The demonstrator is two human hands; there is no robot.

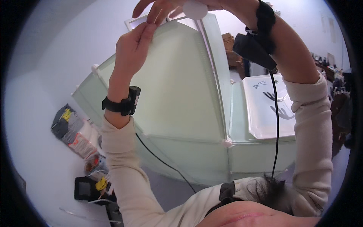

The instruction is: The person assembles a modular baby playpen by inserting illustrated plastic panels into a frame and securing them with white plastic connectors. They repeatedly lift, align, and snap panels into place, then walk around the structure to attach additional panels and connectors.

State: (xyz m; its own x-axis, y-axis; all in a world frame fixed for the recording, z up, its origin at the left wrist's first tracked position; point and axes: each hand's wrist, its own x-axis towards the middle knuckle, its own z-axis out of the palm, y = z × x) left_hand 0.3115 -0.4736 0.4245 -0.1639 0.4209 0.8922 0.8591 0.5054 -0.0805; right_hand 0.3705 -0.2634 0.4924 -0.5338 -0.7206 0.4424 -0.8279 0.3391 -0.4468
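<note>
We see left hand (131,53) curled nearly closed at panel (174,83) top edge, right hand (164,7) half-open (can't tell holds); printed bag (77,130).

Between left forearm (118,90) and right forearm (297,56): we mark open room before the pale green panel (177,79), crossed low down by a black cable (166,163).
Straight ahead: the panel bars passage.
Top edge: we note a white round connector (195,10) obstructing, right of the left hand (133,49).
Right side: a second cable (277,125) hangs before a white board (261,113).
Left side: we find space towards the wall (41,75).
</note>
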